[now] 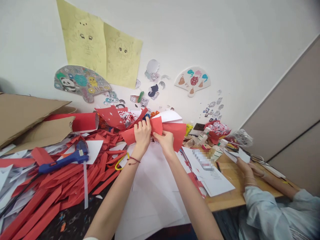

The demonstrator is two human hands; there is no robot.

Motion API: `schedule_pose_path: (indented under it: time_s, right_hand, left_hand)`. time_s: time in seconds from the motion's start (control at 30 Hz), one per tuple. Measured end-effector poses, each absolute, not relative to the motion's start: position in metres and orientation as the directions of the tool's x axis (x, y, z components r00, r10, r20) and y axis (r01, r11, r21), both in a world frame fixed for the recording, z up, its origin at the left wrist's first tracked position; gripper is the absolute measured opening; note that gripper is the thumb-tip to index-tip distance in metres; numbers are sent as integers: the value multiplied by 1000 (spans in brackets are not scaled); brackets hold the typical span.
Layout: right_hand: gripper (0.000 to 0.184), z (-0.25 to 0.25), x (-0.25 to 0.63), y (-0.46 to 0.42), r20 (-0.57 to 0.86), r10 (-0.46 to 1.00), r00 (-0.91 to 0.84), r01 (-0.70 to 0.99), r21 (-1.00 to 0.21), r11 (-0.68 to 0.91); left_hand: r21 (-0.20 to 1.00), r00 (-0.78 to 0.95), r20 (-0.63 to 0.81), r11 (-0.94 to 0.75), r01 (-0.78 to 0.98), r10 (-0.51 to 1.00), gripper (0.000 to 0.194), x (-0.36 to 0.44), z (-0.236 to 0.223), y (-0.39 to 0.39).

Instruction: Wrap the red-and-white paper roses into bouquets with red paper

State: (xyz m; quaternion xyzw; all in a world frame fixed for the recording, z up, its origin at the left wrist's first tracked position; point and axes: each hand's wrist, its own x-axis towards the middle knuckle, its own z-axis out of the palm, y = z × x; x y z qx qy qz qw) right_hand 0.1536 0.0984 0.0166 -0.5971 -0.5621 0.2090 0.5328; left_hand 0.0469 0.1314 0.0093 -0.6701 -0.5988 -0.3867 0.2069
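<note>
Both my hands hold a sheet of red paper (175, 131) up above the table, gathered at its middle. My left hand (142, 133) pinches the paper from the left, fingers closed round the fold, a red string on the wrist. My right hand (165, 140) grips the same fold from the right, fingers closed. White paper (170, 116) shows behind the red sheet. Under my arms lie large white sheets (155, 186).
Several red paper strips (62, 190) cover the table's left side, with a blue glue gun (65, 159) on them and brown cardboard (30, 116) behind. Another person's hand (246, 166) and grey sleeve are at the right, by printed sheets (212, 173) and bottles (203, 136).
</note>
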Motion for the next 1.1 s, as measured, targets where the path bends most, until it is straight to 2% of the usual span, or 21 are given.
schedule_pose_path:
  time_s: [0.13,0.27,0.43,0.63,0.77,0.87,1.0,1.1]
  right_hand:
    - [28,12,143,94,312,889,334,433,-889,149]
    - [27,9,141,97,311,884,348,367,-913,177]
    - [15,11,141,100,393,871,295,479,-850,221]
    - [17,9,138,103,527,806,269,597,-748,290]
    - [18,6,140,105,607,769,201,661,-663,351]
    - [19,5,144,105,624,757,195,705,-625,334]
    - [21,5,145,105,582,788,201,652,-679,336]
    - [20,7,142,103,574,793,203,694,-656,297]
  left_hand:
    - [205,-26,757,-200,958,653,51,47,8,130]
    - [235,-48,754,-202,951,655,51,46,7,130]
    - [279,-83,733,-187,942,675,56,46,5,130]
    - [376,-133,676,-184,908,725,65,49,3,132]
    - [429,-181,660,-168,887,729,63,50,2,136]
    - [446,-181,672,-198,873,718,59,50,3,136]
    - [451,-175,668,-207,868,724,58,49,6,134]
    - [432,-157,663,-202,879,732,54,48,6,133]
